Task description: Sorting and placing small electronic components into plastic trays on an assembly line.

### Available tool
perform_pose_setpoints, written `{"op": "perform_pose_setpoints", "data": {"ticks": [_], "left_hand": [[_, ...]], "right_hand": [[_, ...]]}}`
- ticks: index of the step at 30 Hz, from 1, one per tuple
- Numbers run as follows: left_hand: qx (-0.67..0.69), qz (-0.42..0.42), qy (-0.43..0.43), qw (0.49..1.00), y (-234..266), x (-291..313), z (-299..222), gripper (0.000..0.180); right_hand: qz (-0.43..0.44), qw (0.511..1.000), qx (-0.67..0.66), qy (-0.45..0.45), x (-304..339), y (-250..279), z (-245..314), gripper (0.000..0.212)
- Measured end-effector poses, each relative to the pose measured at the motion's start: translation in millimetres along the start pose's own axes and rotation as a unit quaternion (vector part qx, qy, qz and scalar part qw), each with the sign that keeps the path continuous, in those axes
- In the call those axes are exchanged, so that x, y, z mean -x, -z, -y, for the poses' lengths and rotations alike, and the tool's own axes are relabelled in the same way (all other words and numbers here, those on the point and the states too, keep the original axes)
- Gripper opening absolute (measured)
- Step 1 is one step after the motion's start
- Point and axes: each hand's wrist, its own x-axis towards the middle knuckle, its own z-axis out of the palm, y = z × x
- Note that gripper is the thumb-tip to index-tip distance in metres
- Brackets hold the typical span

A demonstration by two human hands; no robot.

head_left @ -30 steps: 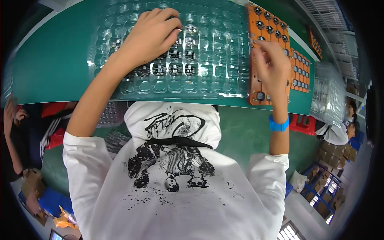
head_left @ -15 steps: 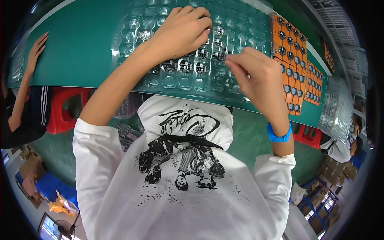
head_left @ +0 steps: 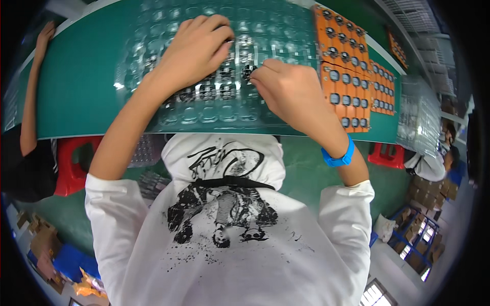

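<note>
A clear plastic blister tray (head_left: 208, 114) with rows of rounded pockets lies on the green tabletop before me. Several small dark circuit boards (head_left: 206, 92) sit in its middle pockets. Over the tray, my left hand (head_left: 199, 48) is curled, its fingertips and thumb drawn together; what lies under them is hidden. My right hand (head_left: 288, 89) pinches a small round circuit board (head_left: 248, 72) between thumb and forefinger, just above the pockets to the right of the filled ones.
Orange panels (head_left: 334, 87) carrying round components lie right of the tray, with stacked clear trays (head_left: 419, 115) beyond. Another person's hand (head_left: 47, 31) rests at the table's far left. Red stools (head_left: 71, 166) stand below the table edge.
The whole view has shifted, so the tray and panels appear farther left. My hands keep nearly the same places over the tray. The other person's arm reaches farther forward.
</note>
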Motion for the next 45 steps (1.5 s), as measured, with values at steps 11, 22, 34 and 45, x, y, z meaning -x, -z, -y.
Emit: {"op": "perform_pose_setpoints", "data": {"ticks": [11, 22, 34, 45], "left_hand": [[0.014, 0.021, 0.025, 0.999, 10.4, -0.2, -5.5, 0.017], [-0.001, 0.037, 0.029, 0.999, 10.7, -1.5, -5.6, 0.019], [-0.007, 0.052, 0.031, 0.998, 12.0, -0.8, -4.3, 0.019], [-0.001, 0.033, 0.025, 0.999, 10.2, -0.5, -4.7, 0.017]], "right_hand": [[-0.139, 0.970, 0.118, -0.157, 94.5, 94.5, -160.7, 0.012], [-0.096, 0.972, 0.131, -0.168, 112.1, 64.5, -175.3, 0.011], [-0.038, 0.972, 0.187, -0.139, 115.1, 66.8, -179.7, 0.026], [-0.137, 0.954, -0.017, -0.264, 123.2, 78.8, -195.3, 0.015]]}}
